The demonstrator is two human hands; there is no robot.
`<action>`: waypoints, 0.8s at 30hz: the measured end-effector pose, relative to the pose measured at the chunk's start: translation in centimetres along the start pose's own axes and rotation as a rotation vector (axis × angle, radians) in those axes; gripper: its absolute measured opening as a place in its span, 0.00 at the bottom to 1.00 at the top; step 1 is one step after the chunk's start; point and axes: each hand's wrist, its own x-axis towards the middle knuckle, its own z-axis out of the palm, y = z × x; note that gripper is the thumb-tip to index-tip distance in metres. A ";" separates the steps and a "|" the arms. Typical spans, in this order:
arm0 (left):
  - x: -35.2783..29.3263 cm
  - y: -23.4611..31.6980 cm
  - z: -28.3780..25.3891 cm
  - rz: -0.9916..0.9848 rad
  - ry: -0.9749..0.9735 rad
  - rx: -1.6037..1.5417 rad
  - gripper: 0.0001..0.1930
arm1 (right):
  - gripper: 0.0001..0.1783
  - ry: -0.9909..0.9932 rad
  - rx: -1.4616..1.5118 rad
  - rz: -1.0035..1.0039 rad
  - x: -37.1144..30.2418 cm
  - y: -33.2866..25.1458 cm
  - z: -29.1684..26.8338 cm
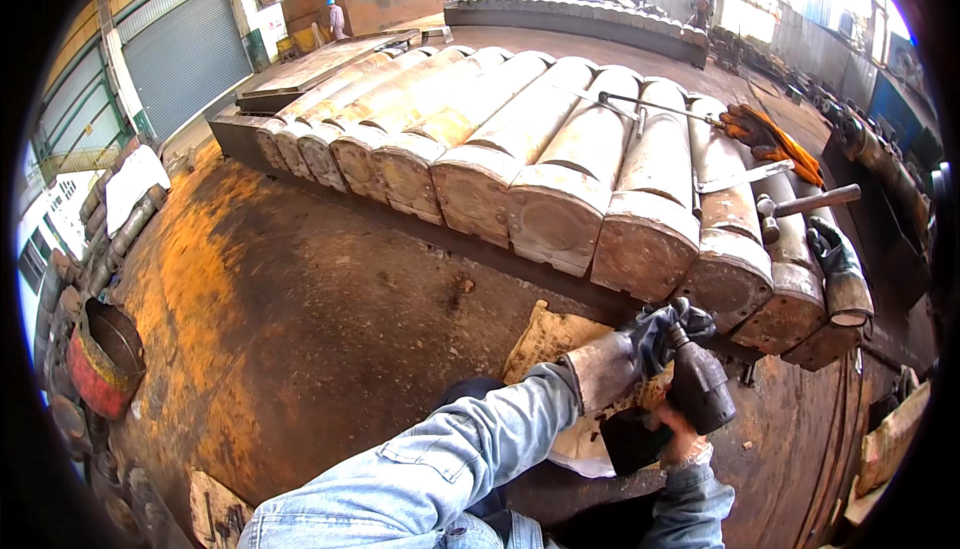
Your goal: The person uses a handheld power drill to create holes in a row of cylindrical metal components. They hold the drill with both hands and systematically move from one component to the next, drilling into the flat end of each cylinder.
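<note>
My right hand point(688, 441), bare, is wrapped round the grip of a dark cordless impact wrench point(703, 387). The tool's black battery point(634, 439) points toward my left. In a dark work glove with a pale leather cuff, my left hand point(662, 337) is closed around the front end of the tool; its fingertips are partly hidden. Both hands are just in front of the end plates of a row of long, rounded metal pieces point(645, 239). Below them lies a stained tan sheet point(545, 339), with a whitish bag or cloth point(582, 449) near the tool.
Atop the row lie a hammer point(815, 200), a long-handled bar point(660, 107), a flat metal tool point(745, 177), orange-and-black gloves point(770, 139) and a dark glove point(838, 254). A red-rimmed container point(103, 364) stands left on the rusty floor. Several people are far back.
</note>
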 end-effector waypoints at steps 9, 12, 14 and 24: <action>0.1 1.7 -0.9 -0.369 0.087 0.812 0.17 | 0.20 0.015 0.196 0.169 -0.2 -0.4 0.9; 0.6 0.9 -0.8 -0.425 0.030 0.803 0.15 | 0.18 0.045 0.062 0.070 0.8 4.3 -1.1; 1.1 -1.1 -2.0 -0.653 -0.016 0.837 0.15 | 0.17 0.109 0.003 0.083 -0.6 2.6 -0.8; 5.8 -12.7 -3.8 -0.346 0.030 0.683 0.24 | 0.17 0.370 0.180 0.109 3.6 -0.1 0.8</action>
